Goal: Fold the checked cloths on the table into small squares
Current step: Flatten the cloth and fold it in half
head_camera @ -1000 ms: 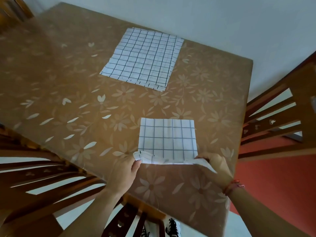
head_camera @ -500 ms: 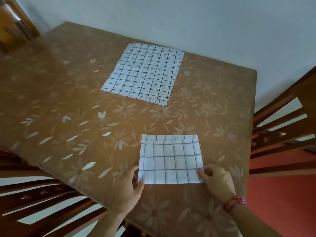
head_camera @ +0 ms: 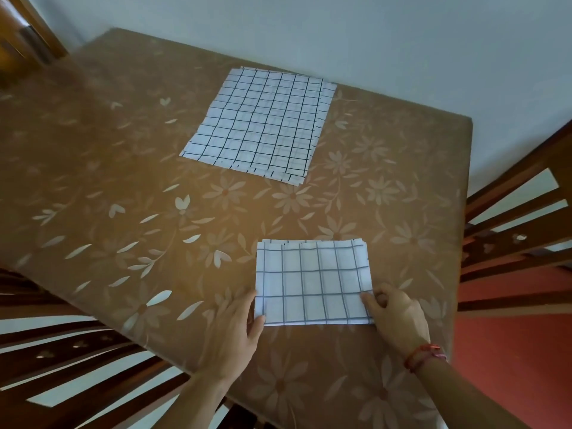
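Pressing folded cloth (head_camera: 312, 283), left hand (head_camera: 235, 332) flat; right hand (head_camera: 396, 314) pinches edge, fingertips hidden.

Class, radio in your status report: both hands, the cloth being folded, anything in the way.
Left hand flat, thumb on folded cloth, near-left corner. Right hand pinching near-right corner. Unfolded cloths lie further back, nothing obstructing.

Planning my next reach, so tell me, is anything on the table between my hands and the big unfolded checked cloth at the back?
Only the folded cloth your left hand and right hand touch; beyond it, bare table up to the unfolded cloth.
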Tool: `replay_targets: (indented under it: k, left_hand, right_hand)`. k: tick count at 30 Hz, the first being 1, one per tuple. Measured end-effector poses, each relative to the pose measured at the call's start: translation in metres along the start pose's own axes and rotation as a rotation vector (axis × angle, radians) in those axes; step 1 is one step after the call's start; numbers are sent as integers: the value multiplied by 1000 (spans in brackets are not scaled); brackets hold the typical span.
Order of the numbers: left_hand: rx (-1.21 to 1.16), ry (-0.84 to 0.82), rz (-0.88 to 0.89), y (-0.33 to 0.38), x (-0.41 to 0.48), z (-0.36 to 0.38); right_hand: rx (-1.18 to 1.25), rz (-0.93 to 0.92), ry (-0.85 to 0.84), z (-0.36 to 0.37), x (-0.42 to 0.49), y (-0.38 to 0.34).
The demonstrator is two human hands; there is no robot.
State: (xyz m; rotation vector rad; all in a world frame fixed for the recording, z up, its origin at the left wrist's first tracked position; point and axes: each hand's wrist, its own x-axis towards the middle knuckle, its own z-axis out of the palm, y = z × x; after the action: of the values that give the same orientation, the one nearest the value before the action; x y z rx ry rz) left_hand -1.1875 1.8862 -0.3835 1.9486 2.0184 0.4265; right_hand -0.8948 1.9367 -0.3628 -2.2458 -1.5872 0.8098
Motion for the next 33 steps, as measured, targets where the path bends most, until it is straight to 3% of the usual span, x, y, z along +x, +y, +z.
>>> replay_targets:
  k: [8,13,22,27,30,33]
  left_hand:
    - [213,71,163,-5,5,7]
    - [205,120,226,-2,14,4]
    - [305,-102,303,-10,27,12]
    - [302,-114,310,-13,27,16]
    - [330,-131,329,-16,27,17]
    - [347,-160,323,-17,27,17]
  right_hand:
    - [-14,-17,-27,-1,6,1]
    - [-49,-21,-60,-2,9,2]
    - [-66,-27,-30,-2,8,-2]
    - [-173,-44,30,-2,2,-6]
    - [-293,-244,219,3,-11,-17]
    - [-353,-578,160,34,-41,-40]
